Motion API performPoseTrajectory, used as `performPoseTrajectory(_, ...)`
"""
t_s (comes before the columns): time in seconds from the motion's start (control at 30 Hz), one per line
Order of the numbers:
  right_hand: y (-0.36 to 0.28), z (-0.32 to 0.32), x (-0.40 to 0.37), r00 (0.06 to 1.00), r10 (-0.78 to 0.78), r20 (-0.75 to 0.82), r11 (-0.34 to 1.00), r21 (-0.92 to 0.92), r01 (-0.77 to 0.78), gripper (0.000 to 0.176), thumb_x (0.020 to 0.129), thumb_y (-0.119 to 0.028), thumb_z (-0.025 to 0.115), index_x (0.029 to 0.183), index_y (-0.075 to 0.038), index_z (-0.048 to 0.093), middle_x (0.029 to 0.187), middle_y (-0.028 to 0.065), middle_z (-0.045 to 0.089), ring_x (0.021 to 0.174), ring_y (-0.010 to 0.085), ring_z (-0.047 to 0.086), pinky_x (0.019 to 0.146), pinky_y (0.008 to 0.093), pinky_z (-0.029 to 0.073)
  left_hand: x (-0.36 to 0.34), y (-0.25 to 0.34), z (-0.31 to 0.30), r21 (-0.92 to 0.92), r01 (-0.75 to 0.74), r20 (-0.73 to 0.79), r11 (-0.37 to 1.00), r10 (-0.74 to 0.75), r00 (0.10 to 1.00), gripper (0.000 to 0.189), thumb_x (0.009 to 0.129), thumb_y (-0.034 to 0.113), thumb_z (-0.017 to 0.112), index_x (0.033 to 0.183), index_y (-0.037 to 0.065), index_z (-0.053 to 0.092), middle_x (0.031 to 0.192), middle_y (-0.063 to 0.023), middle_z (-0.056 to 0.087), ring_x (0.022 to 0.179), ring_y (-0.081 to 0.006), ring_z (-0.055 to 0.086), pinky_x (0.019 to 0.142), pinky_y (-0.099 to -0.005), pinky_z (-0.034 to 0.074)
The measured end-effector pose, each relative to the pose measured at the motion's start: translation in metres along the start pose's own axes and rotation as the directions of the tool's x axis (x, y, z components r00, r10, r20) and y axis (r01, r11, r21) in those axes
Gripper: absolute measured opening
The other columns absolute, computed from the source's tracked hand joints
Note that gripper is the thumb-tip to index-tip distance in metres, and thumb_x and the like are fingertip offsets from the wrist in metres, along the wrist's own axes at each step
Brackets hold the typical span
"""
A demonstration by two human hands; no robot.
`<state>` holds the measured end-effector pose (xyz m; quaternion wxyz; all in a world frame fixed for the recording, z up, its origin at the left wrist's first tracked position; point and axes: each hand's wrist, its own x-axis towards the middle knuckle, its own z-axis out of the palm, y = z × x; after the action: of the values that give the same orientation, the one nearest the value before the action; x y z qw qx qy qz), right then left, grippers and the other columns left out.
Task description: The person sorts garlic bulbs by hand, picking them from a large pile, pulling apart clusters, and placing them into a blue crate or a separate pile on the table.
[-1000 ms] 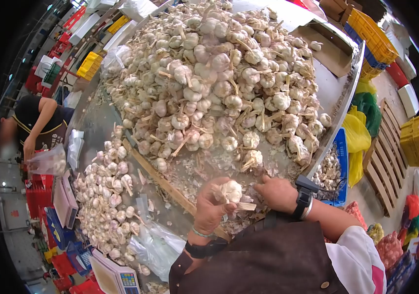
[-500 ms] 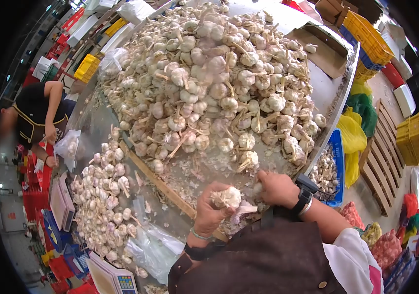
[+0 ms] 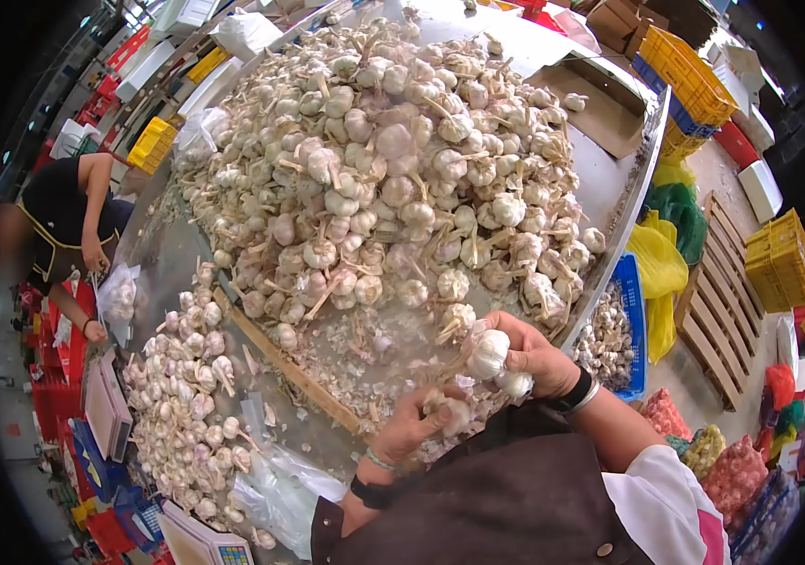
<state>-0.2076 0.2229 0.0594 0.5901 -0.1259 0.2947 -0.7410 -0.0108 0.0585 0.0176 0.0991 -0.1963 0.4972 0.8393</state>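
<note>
My right hand (image 3: 539, 358) is closed round a white garlic bulb (image 3: 488, 354), its dry stem pointing left; another pale bulb (image 3: 515, 384) shows just below it, under the fingers. To the left, my left hand (image 3: 409, 428) has its fingers bent round a garlic bulb (image 3: 447, 414) that is partly blurred. Both hands are over the metal table, near the dark apron (image 3: 478, 499). Beyond them rises a large heap of garlic with stems (image 3: 402, 179). Loose skins (image 3: 355, 353) lie between the heap and my hands.
A wooden strip (image 3: 294, 372) divides the heap from trimmed bulbs (image 3: 186, 395) at left. Near them are a plastic bag (image 3: 280, 485) and a scale (image 3: 200, 541). At right stand a blue crate (image 3: 635, 325) and a pallet (image 3: 718, 301). Another person (image 3: 73, 226) works at far left.
My right hand has lifted and turned, and a white bulb now shows in it. My left hand has moved slightly lower with its bulb. The whole view has shifted a little.
</note>
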Motion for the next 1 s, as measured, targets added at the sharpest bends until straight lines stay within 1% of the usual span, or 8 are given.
performPoseTrajectory(0.07,0.005,0.006,0.004,1.000,-0.008,0.006,0.999,0.037,0.008,0.055,0.082,-0.021,0.080,0.126,-0.007,0.048,0.118,0.0096,0.061,0.106,0.0170,0.061,0.088,0.0310,0.052,0.001,-0.004,-0.004,-0.184,0.074,0.247,0.980,-0.027,0.969,0.077,0.088,0.059,0.066,0.134,-0.001,0.051,0.117,-0.0138,0.064,0.096,-0.0169,0.063,0.087,-0.0291,0.050)
performPoseTrajectory(0.17,0.017,0.010,0.012,0.995,-0.082,-0.062,0.928,-0.368,0.053,0.049,0.089,-0.023,0.072,0.129,-0.007,0.050,0.120,0.0057,0.059,0.110,0.0143,0.059,0.092,0.0316,0.050,0.000,0.017,0.020,-0.388,0.041,0.360,0.921,0.111,0.926,0.097,0.083,0.078,0.054,0.138,-0.001,0.044,0.116,-0.0187,0.065,0.097,-0.0210,0.066,0.085,-0.0304,0.052)
performPoseTrajectory(0.23,0.016,0.015,0.017,0.983,-0.141,0.117,0.605,-0.776,0.179,0.045,0.089,-0.028,0.072,0.126,-0.008,0.054,0.123,0.0077,0.059,0.112,0.0213,0.059,0.094,0.0363,0.048,-0.003,0.019,0.026,-0.431,0.041,0.397,0.901,0.148,0.906,0.104,0.081,0.084,0.047,0.142,0.001,0.037,0.120,-0.0221,0.063,0.101,-0.0260,0.066,0.088,-0.0341,0.053)
performPoseTrajectory(0.3,0.019,0.033,0.023,0.952,0.023,0.305,0.150,-0.942,0.299,0.048,0.086,-0.032,0.074,0.124,-0.009,0.057,0.126,0.0119,0.058,0.116,0.0314,0.056,0.097,0.0429,0.045,-0.006,0.019,0.024,-0.631,0.100,0.060,0.769,-0.079,0.995,0.094,0.087,0.080,0.043,0.142,0.004,0.039,0.122,-0.0200,0.062,0.101,-0.0273,0.066,0.092,-0.0379,0.053)
performPoseTrajectory(0.43,0.042,0.045,0.021,0.880,-0.194,0.433,0.062,-0.890,0.452,0.058,0.080,-0.036,0.077,0.128,-0.011,0.055,0.141,0.0154,0.047,0.129,0.0361,0.046,0.104,0.0513,0.037,-0.001,-0.015,-0.001,-0.779,-0.038,-0.096,0.626,-0.059,0.994,0.067,0.096,0.063,0.042,0.130,0.006,0.053,0.122,-0.0152,0.061,0.114,-0.0297,0.061,0.096,-0.0409,0.053)
performPoseTrajectory(0.63,0.055,0.045,0.026,0.845,-0.084,0.528,-0.212,-0.838,0.503,0.053,0.080,-0.028,0.073,0.127,-0.011,0.056,0.141,0.0142,0.048,0.130,0.0357,0.045,0.104,0.0496,0.036,0.013,0.004,-0.004,-0.744,-0.205,-0.274,0.636,-0.011,0.962,0.062,0.096,0.060,0.042,0.128,0.009,0.056,0.124,-0.0124,0.060,0.116,-0.0301,0.057,0.104,-0.0468,0.044)
performPoseTrajectory(0.83,0.054,0.035,0.033,0.839,-0.222,0.496,-0.012,-0.862,0.506,0.039,0.080,-0.007,0.070,0.118,-0.007,0.061,0.131,0.0148,0.056,0.117,0.0361,0.055,0.098,0.0427,0.047,0.018,0.016,-0.002,-0.854,-0.216,-0.271,0.473,-0.051,0.961,0.059,0.094,0.058,0.049,0.123,0.008,0.060,0.118,-0.0143,0.062,0.109,-0.0320,0.060,0.098,-0.0458,0.048)
performPoseTrajectory(1.0,0.001,0.026,0.000,0.928,-0.349,0.128,0.316,-0.917,0.245,0.043,0.078,-0.003,0.076,0.118,-0.008,0.061,0.130,0.0145,0.058,0.120,0.0319,0.056,0.099,0.0412,0.048,0.011,0.033,-0.026,-0.832,-0.388,-0.437,0.396,-0.037,0.899,0.050,0.088,0.044,0.062,0.112,0.000,0.060,0.108,-0.0162,0.064,0.097,-0.0307,0.062,0.087,-0.0458,0.053)
